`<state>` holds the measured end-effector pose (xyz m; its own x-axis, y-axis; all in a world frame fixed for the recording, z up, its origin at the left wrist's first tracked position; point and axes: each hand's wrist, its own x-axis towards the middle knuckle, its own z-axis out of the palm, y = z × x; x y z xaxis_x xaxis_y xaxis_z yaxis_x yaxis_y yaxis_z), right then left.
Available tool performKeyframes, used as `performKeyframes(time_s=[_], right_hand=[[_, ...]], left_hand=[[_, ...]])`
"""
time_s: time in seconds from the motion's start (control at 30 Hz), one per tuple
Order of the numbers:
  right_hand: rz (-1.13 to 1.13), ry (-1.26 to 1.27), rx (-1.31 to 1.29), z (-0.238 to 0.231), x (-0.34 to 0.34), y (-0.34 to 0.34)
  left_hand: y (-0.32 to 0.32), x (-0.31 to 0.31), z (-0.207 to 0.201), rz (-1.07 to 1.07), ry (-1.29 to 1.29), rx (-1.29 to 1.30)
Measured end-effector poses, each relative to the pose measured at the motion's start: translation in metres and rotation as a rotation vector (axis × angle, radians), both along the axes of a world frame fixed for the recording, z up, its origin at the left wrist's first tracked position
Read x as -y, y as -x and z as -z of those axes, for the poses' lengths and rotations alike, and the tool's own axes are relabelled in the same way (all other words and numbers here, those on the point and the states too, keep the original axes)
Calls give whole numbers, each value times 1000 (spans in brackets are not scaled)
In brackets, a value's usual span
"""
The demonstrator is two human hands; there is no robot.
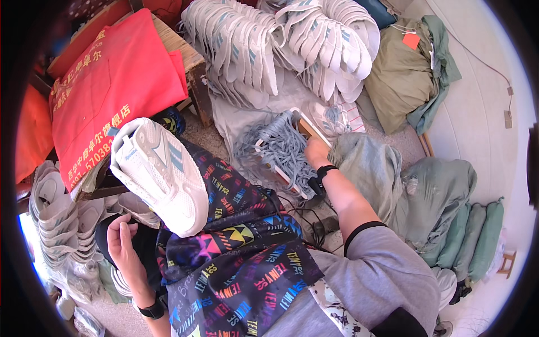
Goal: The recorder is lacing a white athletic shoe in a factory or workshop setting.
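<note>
A white sneaker (163, 174) with grey-blue stripes and no laces in it rests on my printed apron over my lap. Just beside its toe is my left hand (122, 238), empty, fingers loosely curled and thumb apart. My right hand (316, 150) reaches to the far right side of a shallow box (305, 124) heaped with grey-blue shoelaces (283, 149). Its fingers look curled inward at the box's edge; what they hold, if anything, is hidden.
Long rows of nested shoe uppers (241, 48) lie at the back, with more stacked shoes (53, 213) at the left. A red bag (123, 73) covers a wooden bench (196, 73). Green sacks (438, 191) and a khaki bundle (398, 73) stand to the right. Black cables (306, 213) run near my lap.
</note>
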<state>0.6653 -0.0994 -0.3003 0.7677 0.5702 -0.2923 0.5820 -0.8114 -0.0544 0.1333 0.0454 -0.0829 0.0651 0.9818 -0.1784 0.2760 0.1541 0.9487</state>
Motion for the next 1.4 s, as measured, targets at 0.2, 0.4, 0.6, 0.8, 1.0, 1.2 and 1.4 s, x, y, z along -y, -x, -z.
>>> performKeyframes(time_s=[0.2,0.4,0.6,0.8,1.0,1.2,1.4], right_hand=[[551,-676,-515,-23,-12,-17],[55,-628,-1112,-208,-89,88],[-845,-594,-1318,-348,-119,187],[-830,-879,-583,-347,-138,161],[-717,-788,-51,-301,-122,104],[-759,-547,403,-272,-139,59],[-1029,-636,143,-249,-150,70]], left_hand=[[-12,-3,-21,16,-103,7],[-54,-18,-67,390,-265,205],[-129,-26,-101,813,54,662],[-75,-34,-82,704,270,439],[-16,-18,-60,622,339,282],[-14,-6,-63,581,426,209],[-30,-7,-67,576,379,221]])
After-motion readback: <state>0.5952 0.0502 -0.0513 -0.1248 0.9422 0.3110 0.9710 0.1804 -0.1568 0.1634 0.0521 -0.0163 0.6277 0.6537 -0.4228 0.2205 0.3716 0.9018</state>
